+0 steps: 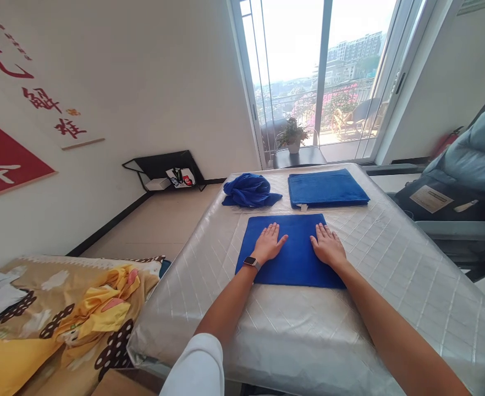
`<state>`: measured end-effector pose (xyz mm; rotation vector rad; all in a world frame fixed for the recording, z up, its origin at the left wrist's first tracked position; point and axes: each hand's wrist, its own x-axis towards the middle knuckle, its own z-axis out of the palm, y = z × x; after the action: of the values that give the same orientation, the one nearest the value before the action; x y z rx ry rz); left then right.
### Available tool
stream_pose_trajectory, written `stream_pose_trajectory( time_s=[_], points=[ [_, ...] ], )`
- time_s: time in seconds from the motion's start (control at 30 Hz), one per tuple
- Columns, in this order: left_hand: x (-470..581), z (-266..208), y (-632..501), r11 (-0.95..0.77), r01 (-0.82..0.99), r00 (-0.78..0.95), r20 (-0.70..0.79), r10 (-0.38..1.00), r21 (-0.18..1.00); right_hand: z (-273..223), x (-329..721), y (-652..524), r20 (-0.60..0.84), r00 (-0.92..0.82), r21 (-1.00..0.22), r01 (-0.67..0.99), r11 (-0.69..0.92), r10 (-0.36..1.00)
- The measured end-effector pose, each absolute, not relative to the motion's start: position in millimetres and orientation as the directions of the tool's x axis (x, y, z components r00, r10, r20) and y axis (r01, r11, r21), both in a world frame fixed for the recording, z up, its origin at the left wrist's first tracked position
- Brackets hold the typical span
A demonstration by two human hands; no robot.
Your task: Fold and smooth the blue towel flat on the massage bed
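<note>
A blue towel (294,267) lies spread flat before me on the plastic-covered mattress (209,269). My left hand (269,243) rests palm down on its left part, fingers stretched out; a watch (251,262) is on that wrist. Palm down near the towel's right edge is my right hand (327,245), fingers straight and thumb apart. Neither hand grips anything. Beyond them, a crumpled blue cloth (248,190) sits at the back left. A neatly folded stack of blue towels (329,188) lies at the back right, with a white tag at its front edge.
On the left stands a low bed with a patterned brown cover (32,308) and yellow clothing (106,300). A potted plant (293,137) is on a chair by the sliding glass door. To the right, a chair (448,228) carries a grey-blue jacket (473,148).
</note>
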<state>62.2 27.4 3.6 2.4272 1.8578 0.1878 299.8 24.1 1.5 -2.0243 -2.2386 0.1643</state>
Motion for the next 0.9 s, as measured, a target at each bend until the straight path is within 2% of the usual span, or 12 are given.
stream_pose_trajectory(
  time_s=[0.23, 0.47, 0.67, 0.9],
  points=[
    [8.8, -1.3, 21.6, -0.076, 0.988, 0.070, 0.051, 0.996, 0.136, 2.8, 299.7, 25.4, -0.011, -0.090, -0.138, 0.986, 0.088, 0.996],
    [10.2, -2.2, 22.2, -0.063, 0.985, 0.055, 0.052, 0.997, 0.162, 1.7, 299.5, 27.3, -0.022, -0.081, -0.104, 0.991, 0.078, 0.997],
    [10.2, -2.5, 21.4, -0.072, 0.981, 0.058, 0.081, 0.995, 0.182, 13.5, 300.6, 40.9, -0.163, -0.091, -0.113, 0.991, 0.073, 0.982],
    [10.1, -1.8, 20.7, -0.075, 0.976, 0.058, 0.087, 0.994, 0.204, 23.4, 288.0, 81.5, -0.060, -0.108, -0.125, 0.987, 0.100, 0.992]
  ],
)
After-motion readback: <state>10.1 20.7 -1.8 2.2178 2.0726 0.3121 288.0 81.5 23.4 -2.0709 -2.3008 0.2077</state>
